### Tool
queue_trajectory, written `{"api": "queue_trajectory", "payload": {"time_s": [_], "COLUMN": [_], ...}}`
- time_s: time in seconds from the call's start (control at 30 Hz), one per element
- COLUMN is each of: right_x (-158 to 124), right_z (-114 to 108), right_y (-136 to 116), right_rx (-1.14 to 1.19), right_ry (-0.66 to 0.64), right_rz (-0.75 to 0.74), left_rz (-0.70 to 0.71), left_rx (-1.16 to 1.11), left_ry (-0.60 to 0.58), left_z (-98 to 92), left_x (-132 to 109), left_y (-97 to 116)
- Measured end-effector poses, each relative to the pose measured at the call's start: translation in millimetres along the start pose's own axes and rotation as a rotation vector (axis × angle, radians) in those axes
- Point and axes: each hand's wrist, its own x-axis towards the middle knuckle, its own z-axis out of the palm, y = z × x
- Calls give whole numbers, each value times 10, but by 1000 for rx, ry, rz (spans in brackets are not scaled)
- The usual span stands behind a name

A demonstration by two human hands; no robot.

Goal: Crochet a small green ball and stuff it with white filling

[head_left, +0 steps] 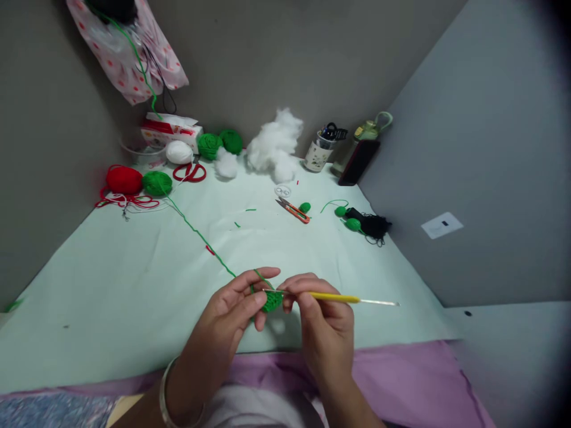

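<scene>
A small green crochet piece (272, 301) is pinched between the thumb and fingers of my left hand (238, 309). Green yarn runs over the raised left index finger and back across the table to a green yarn ball (157, 183). My right hand (328, 321) is closed around a crochet hook (334, 296) with a yellow handle. The hook's thin metal tip lies at the top edge of the green piece, near my left thumb. Its other metal end sticks out to the right. Whether a loop sits on the tip is too small to tell.
Orange-handled thread snips (294, 210) lie mid-table beside a small green piece (305, 207). Red scissors (190, 172), a red yarn ball (124, 179) and white stuffing (274, 145) are at the back. To the right are black yarn (373, 226), a pen cup (319, 152) and a bottle (366, 131).
</scene>
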Motion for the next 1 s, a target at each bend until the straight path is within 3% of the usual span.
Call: {"api": "queue_trajectory", "payload": {"time_s": [0.17, 0.37, 0.43, 0.6, 0.7, 0.77, 0.83, 0.93, 1.0], "right_x": [38, -23, -59, -120, -119, -95, -56, -3, 2], "right_z": [-24, -47, -65, -95, -98, -94, -83, -48, -26], "right_y": [-29, -74, -89, -58, -2, 18, 21, 24, 32], "right_rx": [178, 48, -123, -667, -838, -718, -452, -134, -115], "right_ry": [15, -40, -75, -229, -192, -149, -90, -45, -74], "right_rz": [143, 63, -53, -517, -650, -572, -389, -197, -171], "left_rz": [-24, 51, 96, 185, 67, -49, -89, -33, 0], "left_rx": [38, 135, 186, 265, 74, -75, -149, -132, -84], "left_ry": [26, 39, 62, 136, 61, 10, 1, -21, -62], "left_z": [-48, -109, -123, -91, -64, -65, -76, -86, -86], "left_x": [-2, -12, -14, -27, -31, -21, -5, 9, 6], "left_y": [3, -13, -41, -117, -88, -37, 14, 35, 5]}}
